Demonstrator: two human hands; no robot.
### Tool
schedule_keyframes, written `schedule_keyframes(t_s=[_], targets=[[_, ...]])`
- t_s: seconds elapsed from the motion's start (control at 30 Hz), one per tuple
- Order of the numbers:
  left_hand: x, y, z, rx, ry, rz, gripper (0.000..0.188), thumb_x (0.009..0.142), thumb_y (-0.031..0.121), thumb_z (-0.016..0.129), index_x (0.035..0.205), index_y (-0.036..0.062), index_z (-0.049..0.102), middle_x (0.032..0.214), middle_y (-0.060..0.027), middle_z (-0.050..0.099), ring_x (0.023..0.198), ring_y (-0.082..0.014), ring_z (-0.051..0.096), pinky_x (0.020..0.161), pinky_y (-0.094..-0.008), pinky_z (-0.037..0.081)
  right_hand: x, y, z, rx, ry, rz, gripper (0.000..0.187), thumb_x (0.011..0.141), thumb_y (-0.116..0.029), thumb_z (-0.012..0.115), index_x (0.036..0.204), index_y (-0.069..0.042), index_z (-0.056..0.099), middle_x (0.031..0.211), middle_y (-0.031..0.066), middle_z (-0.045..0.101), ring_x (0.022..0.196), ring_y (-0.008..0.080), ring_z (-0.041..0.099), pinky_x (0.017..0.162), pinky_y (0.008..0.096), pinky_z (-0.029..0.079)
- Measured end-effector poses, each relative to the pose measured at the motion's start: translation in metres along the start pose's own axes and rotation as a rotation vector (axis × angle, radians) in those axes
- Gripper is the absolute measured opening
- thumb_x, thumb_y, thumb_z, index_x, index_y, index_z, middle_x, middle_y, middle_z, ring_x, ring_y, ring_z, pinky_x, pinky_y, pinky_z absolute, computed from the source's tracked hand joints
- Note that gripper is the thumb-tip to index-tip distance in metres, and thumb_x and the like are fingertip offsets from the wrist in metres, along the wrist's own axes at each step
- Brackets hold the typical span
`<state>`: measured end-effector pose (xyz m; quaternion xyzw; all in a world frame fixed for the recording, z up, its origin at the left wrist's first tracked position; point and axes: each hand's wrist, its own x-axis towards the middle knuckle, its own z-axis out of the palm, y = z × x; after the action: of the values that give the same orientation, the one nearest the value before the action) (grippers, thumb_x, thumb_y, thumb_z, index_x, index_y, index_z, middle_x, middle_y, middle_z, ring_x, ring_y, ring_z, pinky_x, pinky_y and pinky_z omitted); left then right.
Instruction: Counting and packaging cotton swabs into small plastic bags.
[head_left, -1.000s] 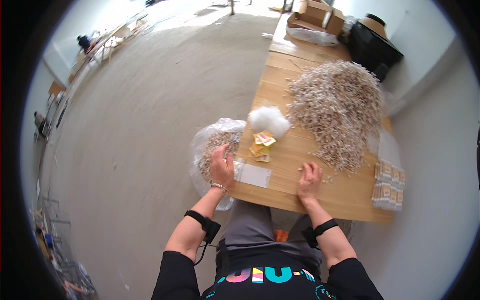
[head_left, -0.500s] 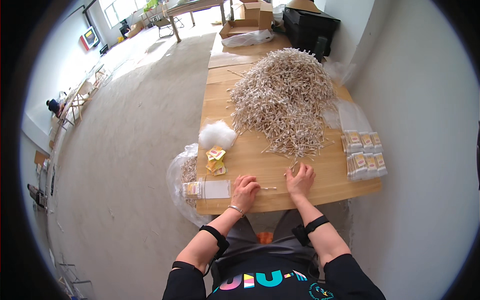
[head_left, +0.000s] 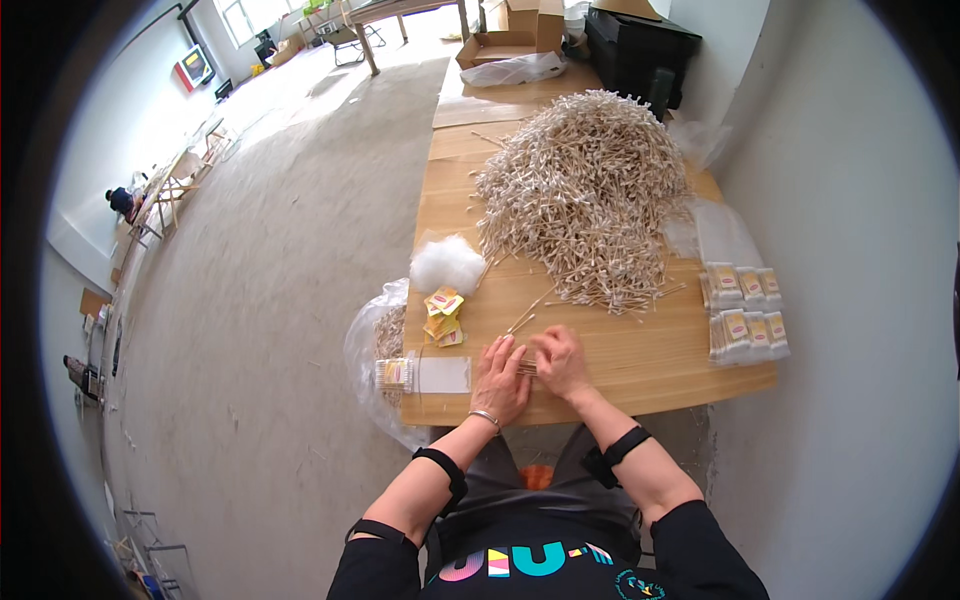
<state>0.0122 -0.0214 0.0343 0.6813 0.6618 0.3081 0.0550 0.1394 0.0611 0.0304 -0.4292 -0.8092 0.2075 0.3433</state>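
Observation:
On the wooden table (head_left: pixel 640 375) in front of me, both hands meet at a small bundle of cotton swabs (head_left: pixel 527 367). My left hand (head_left: pixel 501 380) covers the left end of the bundle, fingers together over it. Curled and slightly blurred, the fingers of my right hand (head_left: pixel 562 362) close on the bundle's right end. A few loose swabs (head_left: pixel 521 323) lie just beyond my fingertips. Left of my left hand are a white rectangular card (head_left: pixel 444 375) and a clear pack of swabs (head_left: pixel 394 375) with a yellow label. Farther back rises a large heap of swabs (head_left: pixel 590 200).
Yellow cards (head_left: pixel 444 318) and a white fluffy wad of clear bags (head_left: pixel 447 265) lie at the left edge. Filled swab packs (head_left: pixel 748 312) stand in two rows at right. A plastic sack (head_left: pixel 375 340) hangs beside the table. Cardboard boxes (head_left: pixel 510 45) and a black case (head_left: pixel 640 50) are at the back.
My right hand has moved left and toward me, from the heap's near edge to my left hand. More swabs now lie between the hands, where a lone one showed.

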Motion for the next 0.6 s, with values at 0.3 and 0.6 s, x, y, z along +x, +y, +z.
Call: schedule_keyframes(t_s=[0.3,0.6], targets=[[0.003,0.004,0.005,-0.027,-0.002,-0.013,0.055,0.075,0.019,0.064,0.125,0.0016,0.047,0.135,-0.0203,0.038,0.13,-0.0361,0.03,0.109,-0.0458,0.024,0.071,0.033,0.003,-0.394,-0.01,-0.144,0.03,0.073,-0.007,0.06,0.101,-0.013,0.066,0.108,0.0052,0.056,0.105,0.0254,0.048,0.093,0.0414,0.036],[0.002,0.004,0.001,0.112,-0.033,-0.045,0.066,0.076,0.026,0.063,0.13,-0.003,0.04,0.139,-0.0224,0.034,0.132,-0.0364,0.027,0.111,-0.0447,0.02,-0.003,-0.001,0.0,-0.201,-0.012,-0.189,0.023,0.075,-0.008,0.058,0.095,-0.01,0.068,0.102,0.0052,0.059,0.099,0.025,0.051,0.085,0.0357,0.044]])
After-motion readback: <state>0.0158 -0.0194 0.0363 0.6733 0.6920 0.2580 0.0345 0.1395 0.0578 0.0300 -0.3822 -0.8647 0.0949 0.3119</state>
